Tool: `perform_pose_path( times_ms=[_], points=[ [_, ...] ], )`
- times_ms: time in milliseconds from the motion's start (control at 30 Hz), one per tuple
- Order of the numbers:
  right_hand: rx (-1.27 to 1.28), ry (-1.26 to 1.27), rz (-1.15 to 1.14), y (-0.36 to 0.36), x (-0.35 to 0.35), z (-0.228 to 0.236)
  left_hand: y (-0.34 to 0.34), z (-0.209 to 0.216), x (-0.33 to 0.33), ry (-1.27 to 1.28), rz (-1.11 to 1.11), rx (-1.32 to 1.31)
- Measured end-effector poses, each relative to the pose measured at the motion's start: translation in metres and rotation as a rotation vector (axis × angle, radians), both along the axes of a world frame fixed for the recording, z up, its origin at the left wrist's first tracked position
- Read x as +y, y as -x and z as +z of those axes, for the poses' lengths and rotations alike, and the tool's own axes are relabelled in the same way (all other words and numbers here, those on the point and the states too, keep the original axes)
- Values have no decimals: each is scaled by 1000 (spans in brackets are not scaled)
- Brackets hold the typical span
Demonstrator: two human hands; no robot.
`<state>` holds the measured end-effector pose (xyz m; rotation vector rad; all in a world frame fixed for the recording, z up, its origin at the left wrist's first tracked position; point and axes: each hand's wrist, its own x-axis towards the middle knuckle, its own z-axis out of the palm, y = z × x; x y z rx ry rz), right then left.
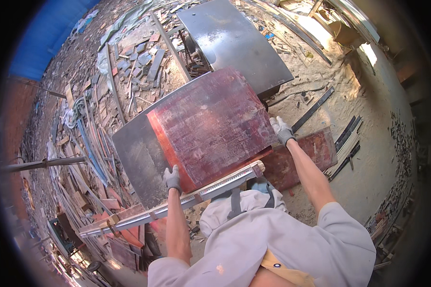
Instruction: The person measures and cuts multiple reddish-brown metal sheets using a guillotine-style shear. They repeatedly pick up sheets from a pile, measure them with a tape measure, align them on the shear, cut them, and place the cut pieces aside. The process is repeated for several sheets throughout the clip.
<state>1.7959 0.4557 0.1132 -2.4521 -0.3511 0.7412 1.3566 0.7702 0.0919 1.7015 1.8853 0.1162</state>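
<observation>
Against a scuffed rectangular red board (pixel 213 124), the gloved left hand (pixel 171 179) and right hand (pixel 282 130) rest, grip unclear.

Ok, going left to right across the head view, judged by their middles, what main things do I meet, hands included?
Blue sheeting → left hand → red panel → right hand → lone black strip → strip stack.

Grey gloves (pixel 172 180) on both hands (pixel 283 131), loose pale-grey shirt (pixel 297 239) with short wide sleeves (pixel 342 225) (small orange smudge (pixel 220 269) on the fabric), yellow-tan strip (pixel 292 274) at the neck carrying one round dark-and-pale dot (pixel 277 265), forearms (pixel 309 172) bare.
</observation>
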Motion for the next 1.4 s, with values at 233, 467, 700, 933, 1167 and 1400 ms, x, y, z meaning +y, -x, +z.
perform_pose_path(
  times_ms=[233, 467, 700, 933, 1167, 1400],
  points=[
    [2, 11, -4, 54, -19, -68, 17, -48, 5, 67, -13, -240],
    [272, 70, -100, 45, -23, -66, 44, -38, -3, 358, 53, -353],
    [271, 88, -6, 41, -23, -61, 35, -22, -14, 293, 25, -497],
    [171, 39, 27, 42, -37, -61, 30, -22, -33, 127, -60, -347],
    [147, 70, -4, 59, -49, -47, 22, 9, -38, 110, -84, -17],
    [177, 125, -22, 55, -59, -58, 12, 23, -43, 107, -55, 44]
  ],
)
